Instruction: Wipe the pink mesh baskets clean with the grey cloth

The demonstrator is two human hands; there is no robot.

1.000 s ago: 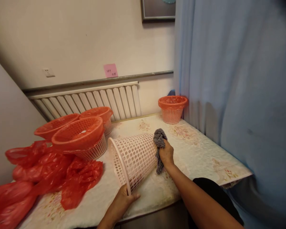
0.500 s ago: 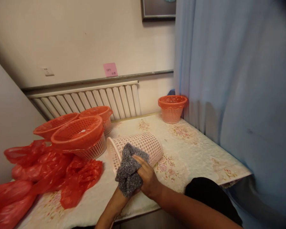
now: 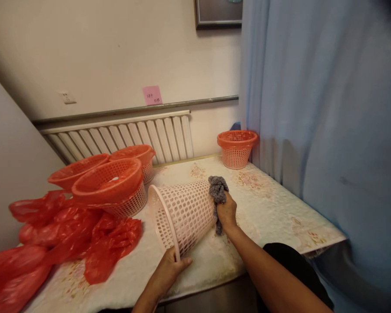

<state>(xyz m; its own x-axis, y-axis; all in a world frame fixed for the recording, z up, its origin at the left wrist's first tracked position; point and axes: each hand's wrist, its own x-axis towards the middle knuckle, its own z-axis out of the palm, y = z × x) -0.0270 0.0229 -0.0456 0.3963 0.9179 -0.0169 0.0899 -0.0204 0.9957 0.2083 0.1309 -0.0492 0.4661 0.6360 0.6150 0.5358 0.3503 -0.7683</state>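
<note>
A pale pink perforated basket [image 3: 189, 213] lies on its side on the flowered tablecloth, its open mouth facing left. My left hand [image 3: 167, 267] grips the near part of its rim, the thumb outside. At the basket's base, on the right, my right hand [image 3: 227, 212] holds a crumpled grey cloth [image 3: 217, 189] against it. Part of the cloth hangs down beside the base.
Baskets with red liners [image 3: 107, 180] stand at the left beside crumpled red plastic bags [image 3: 65, 226]. Another lined basket [image 3: 236, 150] stands at the back right by a blue curtain [image 3: 280, 95]. A radiator [image 3: 133, 128] runs along the wall.
My left hand has gone from the cloth to the basket's rim. My right hand has carried the cloth rightward to the base. The basket's mouth is turned and raised slightly toward me.
</note>
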